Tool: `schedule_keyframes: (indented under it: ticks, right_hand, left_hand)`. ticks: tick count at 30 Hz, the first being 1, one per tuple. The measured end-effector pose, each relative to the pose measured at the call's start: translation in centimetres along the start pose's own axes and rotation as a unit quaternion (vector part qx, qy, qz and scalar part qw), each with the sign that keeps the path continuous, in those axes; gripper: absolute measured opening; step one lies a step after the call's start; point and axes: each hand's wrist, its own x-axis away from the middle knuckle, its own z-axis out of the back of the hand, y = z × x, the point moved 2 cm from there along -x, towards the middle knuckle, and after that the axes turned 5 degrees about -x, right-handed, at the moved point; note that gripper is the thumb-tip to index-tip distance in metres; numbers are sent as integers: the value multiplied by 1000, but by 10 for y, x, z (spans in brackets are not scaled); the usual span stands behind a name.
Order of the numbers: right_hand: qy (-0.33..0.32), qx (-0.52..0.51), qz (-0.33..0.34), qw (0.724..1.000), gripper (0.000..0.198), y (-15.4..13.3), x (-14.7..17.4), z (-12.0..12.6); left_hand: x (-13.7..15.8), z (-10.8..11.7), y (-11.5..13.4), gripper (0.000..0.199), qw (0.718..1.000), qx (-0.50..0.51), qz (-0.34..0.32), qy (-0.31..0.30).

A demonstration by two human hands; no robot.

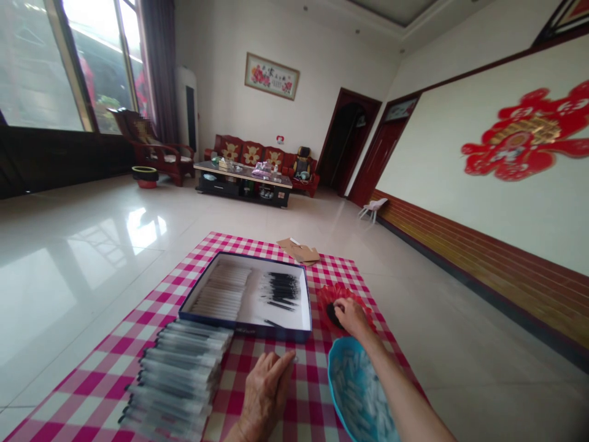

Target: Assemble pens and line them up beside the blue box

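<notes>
My left hand (265,390) is closed above the checked cloth, and a small clear piece shows at its fingertips. My right hand (353,316) reaches into a red petal-edged dish (363,299), its fingers pinched at a heap of small dark pieces (332,314); what they grip is too small to make out. Under my right forearm sits a blue bowl (335,393) full of small translucent tubes. Ahead of my left hand, a shallow box (257,330) holds rows of clear pen barrels (223,291) and black refill-like sticks (283,287).
Stacked clear pens with dark ends (177,374) lie at the left on the pink-and-white checked tablecloth (151,319). Brown cardboard pieces (299,252) rest at the far edge. Beyond are a low table (243,181), a wooden sofa (251,153) and a small chair (373,207).
</notes>
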Motion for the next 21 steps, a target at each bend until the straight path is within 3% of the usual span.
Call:
schedule_keyframes:
  ticks: [3, 7, 8, 10, 12, 14, 21]
  right_hand:
    - [21, -109, -6, 994, 22, -18, 17, 7]
    - [-1, -247, -21, 969, 45, -47, 62, 4]
    - [-8, -293, -28, 956, 45, -54, 74, 0]
    - [-24, -437, -68, 896, 40, -65, 98, -12]
    - [-31, -502, -88, 860, 35, -72, 116, -26]
    - [-31, -501, -90, 860, 33, -76, 130, -41]
    - [-1, -357, -66, 932, 36, -68, 153, -66]
  left_hand:
    - [1, -1, -1, 30, 1000, 5, -1, 0]
    - [0, -1, 0, 29, 1000, 15, 3, -1]
    - [0, 0, 0, 29, 1000, 18, 4, 0]
    - [-1, 0, 0, 29, 1000, 23, 6, -1]
    - [-1, 1, 0, 29, 1000, 27, 6, -2]
    - [0, 2, 1, 29, 1000, 27, 3, 3]
    - [0, 2, 0, 29, 1000, 11, 11, 4]
